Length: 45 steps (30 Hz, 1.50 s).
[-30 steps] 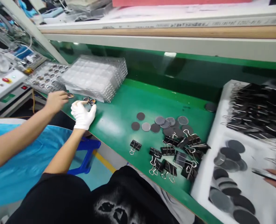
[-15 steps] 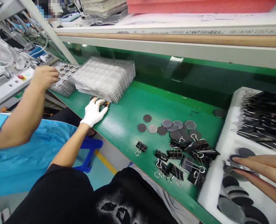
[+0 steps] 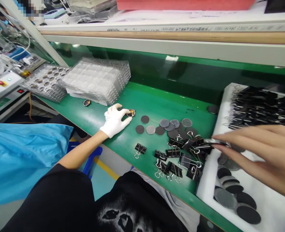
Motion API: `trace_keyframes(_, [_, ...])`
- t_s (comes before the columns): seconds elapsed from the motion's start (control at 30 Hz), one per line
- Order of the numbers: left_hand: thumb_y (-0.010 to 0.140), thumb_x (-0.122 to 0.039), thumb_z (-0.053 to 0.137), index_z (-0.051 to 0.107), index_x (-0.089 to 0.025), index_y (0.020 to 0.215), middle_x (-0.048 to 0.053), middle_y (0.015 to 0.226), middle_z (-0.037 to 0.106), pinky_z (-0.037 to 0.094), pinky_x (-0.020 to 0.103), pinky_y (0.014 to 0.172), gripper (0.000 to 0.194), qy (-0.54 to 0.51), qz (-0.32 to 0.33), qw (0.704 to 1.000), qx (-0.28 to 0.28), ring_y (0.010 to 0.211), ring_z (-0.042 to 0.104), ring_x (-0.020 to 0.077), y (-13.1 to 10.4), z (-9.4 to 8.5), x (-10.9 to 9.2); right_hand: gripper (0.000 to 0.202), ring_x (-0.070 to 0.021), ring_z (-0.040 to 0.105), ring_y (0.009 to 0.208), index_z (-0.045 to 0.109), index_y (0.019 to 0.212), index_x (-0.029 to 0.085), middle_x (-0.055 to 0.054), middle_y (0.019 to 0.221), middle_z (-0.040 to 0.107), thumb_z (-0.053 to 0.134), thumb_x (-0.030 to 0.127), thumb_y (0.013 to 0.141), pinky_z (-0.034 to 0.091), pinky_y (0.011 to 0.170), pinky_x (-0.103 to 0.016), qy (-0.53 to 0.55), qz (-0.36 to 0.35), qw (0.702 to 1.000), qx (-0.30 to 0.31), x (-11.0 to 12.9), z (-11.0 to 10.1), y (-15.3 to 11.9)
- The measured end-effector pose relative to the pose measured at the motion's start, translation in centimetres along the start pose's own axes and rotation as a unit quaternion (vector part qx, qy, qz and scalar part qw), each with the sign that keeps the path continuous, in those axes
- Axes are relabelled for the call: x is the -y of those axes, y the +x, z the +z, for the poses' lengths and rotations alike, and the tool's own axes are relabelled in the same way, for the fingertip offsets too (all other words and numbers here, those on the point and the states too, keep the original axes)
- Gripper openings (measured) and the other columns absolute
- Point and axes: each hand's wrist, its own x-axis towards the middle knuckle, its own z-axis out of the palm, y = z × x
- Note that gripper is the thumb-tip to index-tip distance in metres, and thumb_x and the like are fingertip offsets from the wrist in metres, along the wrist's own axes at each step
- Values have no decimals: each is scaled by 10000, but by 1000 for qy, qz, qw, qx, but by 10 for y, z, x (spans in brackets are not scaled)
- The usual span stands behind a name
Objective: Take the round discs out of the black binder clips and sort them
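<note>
My left hand [image 3: 115,120], in a white glove, has its thumb and fingers closed round a small round metal-rimmed part [image 3: 132,112] with an orange-gold inside, low over the green bench. A similar round part [image 3: 87,102] lies farther left. My bare right hand [image 3: 260,151] pinches a thin silver-edged disc [image 3: 216,141], seen edge-on and blurred, above the near rim of the foam tray. Between the hands lie several dark and grey discs [image 3: 160,130], some overlapping. Black binder clips [image 3: 173,153] are heaped in front of them, partly below the right fingertips.
A white foam tray [image 3: 208,172] at right holds more discs and many binder clips [image 3: 260,106]. Stacked clear plastic trays [image 3: 94,79] stand at the back left, beside trays of round parts [image 3: 47,80]. A shelf [image 3: 157,46] overhangs the bench. A blue-clothed person [image 3: 24,154] sits at left.
My left hand has moved right across the bench with one round part, leaving another behind. My right hand has lifted from the foam tray leftward with the disc. The neighbour's arm has mostly left view.
</note>
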Motion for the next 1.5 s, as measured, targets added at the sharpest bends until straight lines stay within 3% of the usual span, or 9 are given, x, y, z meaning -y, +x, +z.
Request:
trace_keyframes(0.13, [903, -585, 695, 605, -283, 1469, 131, 1433, 670, 368, 537, 1104, 648, -4, 58, 998, 12, 1349, 542, 379, 34, 4, -17, 225, -286, 775, 771, 792, 968, 300, -64, 931, 828, 648, 467, 925, 613, 690, -469, 125, 72, 987, 71, 9, 8, 59])
trace_keyframes(0.4, [980, -410, 630, 545, -176, 1522, 110, 1259, 760, 472, 436, 1041, 597, -108, 206, 966, 114, 1194, 689, 289, 113, 33, -76, 102, -214, 755, 739, 748, 760, 190, -77, 750, 765, 827, 187, 826, 604, 614, -298, 370, 322, 863, 123, -2, 73, 142])
trace_keyframes(0.57, [1060, -372, 449, 648, -180, 1382, 84, 1234, 779, 526, 341, 1037, 425, -265, 159, 951, -16, 1109, 727, 197, 129, 20, -88, 70, -175, 744, 743, 760, 829, 167, -66, 784, 767, 829, 156, 822, 594, 631, -262, 373, 352, 854, 90, -18, 93, 153])
trace_keyframes(0.63, [1063, -409, 424, 665, -204, 1347, 78, 1197, 784, 540, 360, 1025, 424, -235, 125, 964, -11, 1102, 732, 223, 130, 3, -73, 60, -188, 757, 780, 784, 881, 165, -63, 821, 779, 809, 173, 828, 607, 690, -284, 343, 317, 880, 87, -21, 99, 153])
trace_keyframes(0.77, [811, -698, 732, 653, -198, 1353, 152, 1185, 736, 579, 445, 837, 741, -30, 104, 976, 189, 1008, 734, 366, 126, -15, -45, 134, -212, 765, 807, 833, 963, 198, -46, 928, 814, 758, 200, 851, 591, 763, -325, 233, 168, 953, 99, -16, 114, 161])
trace_keyframes(0.83, [805, -671, 752, 654, -204, 1338, 160, 1192, 699, 568, 439, 791, 715, 21, 123, 967, 224, 978, 733, 373, 121, -10, -47, 163, -221, 767, 826, 844, 985, 199, -55, 971, 821, 722, 174, 878, 578, 793, -340, 186, 81, 973, 108, -10, 121, 169])
trace_keyframes(1.07, [922, -553, 678, 630, -202, 1371, 141, 1281, 686, 551, 432, 874, 573, -62, 205, 963, 164, 1088, 724, 358, 116, 23, -74, 300, -277, 770, 1054, 855, 1077, 211, -111, 1176, 808, 606, 114, 939, 602, 932, -416, 157, -121, 972, 128, -22, 136, 173])
trace_keyframes(1.3, [915, -406, 722, 545, -178, 1476, 118, 1297, 733, 517, 368, 876, 631, -150, 247, 944, 158, 1102, 723, 295, 119, 25, -75, 321, -286, 761, 1125, 843, 1163, 232, -99, 1257, 799, 568, 161, 1012, 605, 929, -427, 138, -157, 966, 151, -36, 148, 162])
trace_keyframes(1.5, [930, -423, 708, 588, -192, 1387, 99, 1311, 730, 502, 369, 894, 526, -153, 254, 943, 148, 1105, 714, 279, 117, 28, -77, 516, -315, 676, 1279, 813, 1227, 239, -108, 1401, 733, 529, -31, 891, 568, 928, -436, 25, -226, 944, 240, -40, 134, 168])
